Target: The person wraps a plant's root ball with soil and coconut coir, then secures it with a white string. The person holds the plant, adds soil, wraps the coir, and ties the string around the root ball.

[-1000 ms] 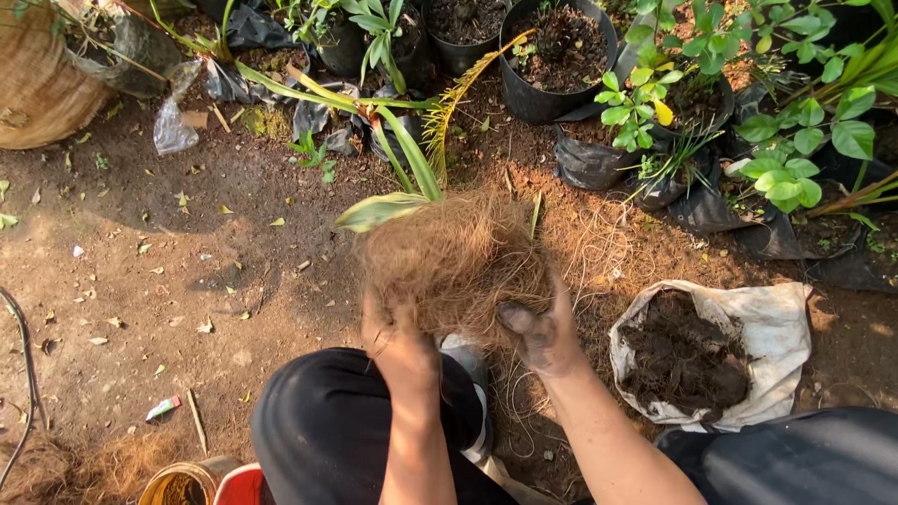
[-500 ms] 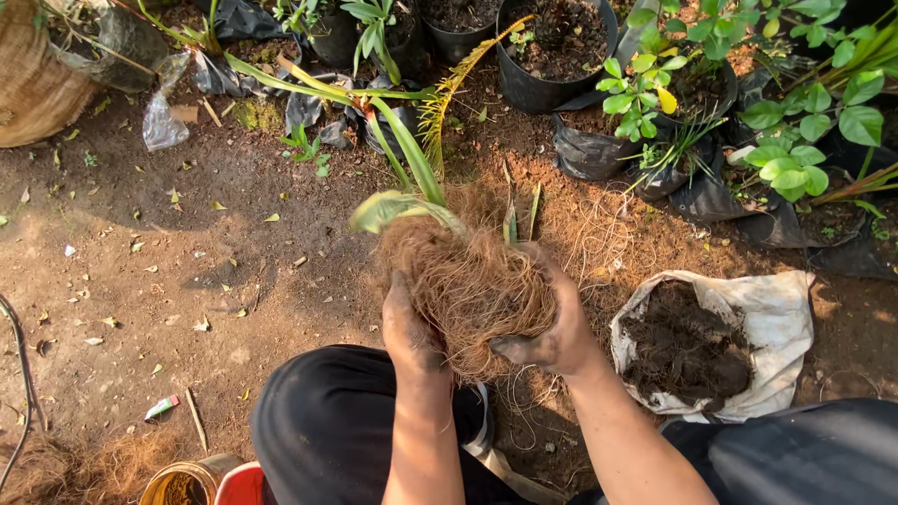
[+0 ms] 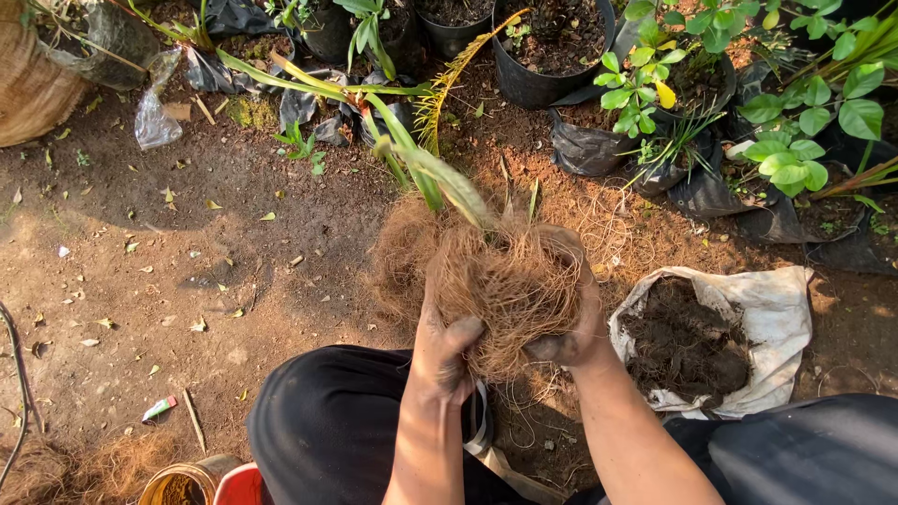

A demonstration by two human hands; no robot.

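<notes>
While both hands press in from opposite sides, the ball of brown coconut fibre (image 3: pixel 510 290) sits lifted just above the bare earth (image 3: pixel 187 281), near the middle of the ground and close in front of the person's dark-clad knees (image 3: pixel 327 421). The left hand (image 3: pixel 444 346) cups the near left side of the fibre, its soiled thumb laid across the front, and the right hand (image 3: pixel 580 327) wraps the right side with fingers curled over the top, so each hand is closed firmly on the bundle. Long green leaves (image 3: pixel 421 164) stick out of the top of the fibre and lean toward the far edge of the ground. Just right of the right hand lies an open white sack of dark soil (image 3: pixel 767 318), its mouth rolled down. Along the far edge stand black pots (image 3: pixel 543 84) and black plastic grow bags (image 3: pixel 585 150) with leafy plants. At the far left corner a woven basket (image 3: pixel 33 93) shows in part. Near the bottom left edge lie a small green and red tube (image 3: pixel 159 408) and an open tin (image 3: pixel 187 482) holding something yellowish-brown.
</notes>
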